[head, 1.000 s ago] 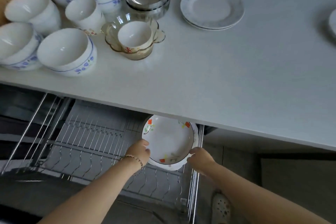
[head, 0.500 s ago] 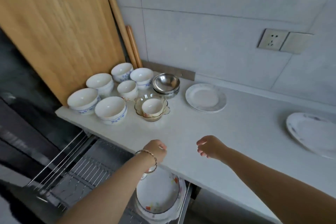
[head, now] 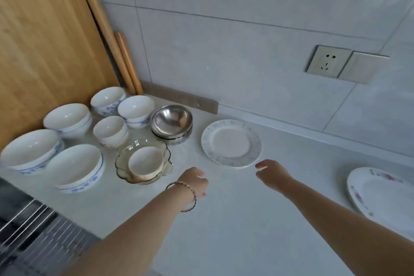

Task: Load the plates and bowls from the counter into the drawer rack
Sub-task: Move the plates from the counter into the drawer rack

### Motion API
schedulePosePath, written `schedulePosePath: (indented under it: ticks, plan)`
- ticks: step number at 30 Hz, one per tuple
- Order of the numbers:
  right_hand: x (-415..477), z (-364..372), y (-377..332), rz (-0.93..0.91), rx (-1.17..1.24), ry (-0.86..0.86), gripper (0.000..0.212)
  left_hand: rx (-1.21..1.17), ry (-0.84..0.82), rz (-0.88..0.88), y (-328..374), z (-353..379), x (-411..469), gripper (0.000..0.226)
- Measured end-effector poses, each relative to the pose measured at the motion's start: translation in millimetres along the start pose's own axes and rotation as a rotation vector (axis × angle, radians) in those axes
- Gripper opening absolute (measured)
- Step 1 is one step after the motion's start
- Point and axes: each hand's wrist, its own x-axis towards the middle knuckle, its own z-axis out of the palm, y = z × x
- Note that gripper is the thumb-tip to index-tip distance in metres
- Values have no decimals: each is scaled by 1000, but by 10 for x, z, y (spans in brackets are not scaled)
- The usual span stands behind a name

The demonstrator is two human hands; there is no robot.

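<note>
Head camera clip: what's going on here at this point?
A person is moving dishes off the counter. Both hands are empty: the left hand and right hand hover just short of the blue-rimmed plate. The bowls at left and a floral plate at right sit untouched; the drawer rack shows at lower left.

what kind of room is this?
Likely a home kitchen: steel bowls and a plate on a white counter, a socket in the tiled wall, a wire drawer rack below.
</note>
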Motion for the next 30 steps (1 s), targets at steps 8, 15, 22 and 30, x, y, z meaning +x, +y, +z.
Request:
schedulePosePath:
  ticks: [8, 15, 22, 30]
  plan:
    - [1262, 175, 172, 162, 103, 9, 55, -189, 170, -162, 207, 445, 1216, 67]
    - [1699, 317, 248, 267, 632, -66, 40, -559, 203, -132, 244, 550, 1805, 40]
    - [1142, 370, 352, 286, 841, -34, 43, -607, 105, -164, 68, 457, 1455, 46]
    - [-401, 633, 383, 88, 687, -81, 38, -557, 116, -131, -950, 133, 94, 51]
